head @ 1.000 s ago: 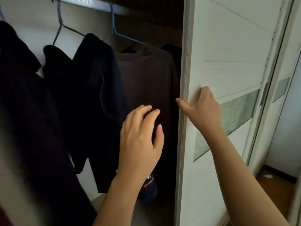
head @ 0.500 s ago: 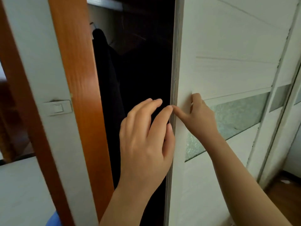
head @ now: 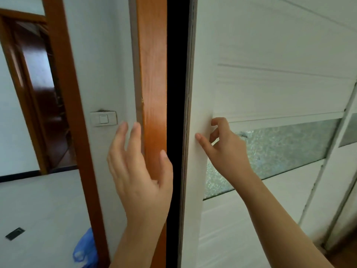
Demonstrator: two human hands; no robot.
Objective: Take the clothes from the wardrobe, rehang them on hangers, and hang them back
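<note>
The white sliding wardrobe door (head: 270, 84) has a frosted glass band and stands almost closed. Only a narrow dark gap (head: 176, 93) remains between it and the orange wooden wardrobe side (head: 153, 74). No clothes or hangers can be seen in the gap. My right hand (head: 228, 149) is on the door's left stile, thumb laid on its face and fingers curled at its inner edge. My left hand (head: 139, 171) hovers in front of the wooden side with fingers spread and holds nothing.
A white wall with a light switch (head: 103, 118) lies left of the wardrobe. Beyond it a brown-framed doorway (head: 38, 93) opens into a dark room. A blue plastic bag (head: 85, 248) sits low by the wall. A second sliding door (head: 349, 128) is at the far right.
The door has slid left, and the opening that showed hanging dark clothes has shrunk to a thin gap. My left hand came out of the wardrobe and moved left; the view swung left.
</note>
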